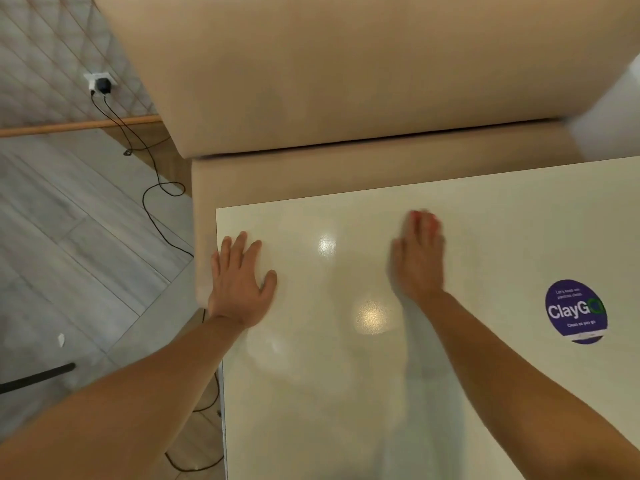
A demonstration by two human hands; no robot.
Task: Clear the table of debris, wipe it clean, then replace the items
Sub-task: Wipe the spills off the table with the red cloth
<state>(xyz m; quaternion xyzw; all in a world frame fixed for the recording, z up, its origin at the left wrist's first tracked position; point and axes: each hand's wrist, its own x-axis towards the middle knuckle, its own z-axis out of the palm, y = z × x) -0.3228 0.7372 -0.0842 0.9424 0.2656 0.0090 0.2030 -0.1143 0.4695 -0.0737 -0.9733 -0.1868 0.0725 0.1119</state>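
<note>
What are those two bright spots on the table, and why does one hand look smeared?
Head view: the spots are glare from lights on the glossy table; the right hand is motion-blurred, its fingertips smeared, while the left hand, flat near the table's edge, is sharper; the wide lens bends the edges.

Warm, even light – two glare spots on table [346, 375] between hands; right hand [419, 261] motion-blurred; wide-angle bending beyond table edges.

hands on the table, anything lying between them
Head view: no object between the left hand and right hand, only bare table with two glare spots.
</note>
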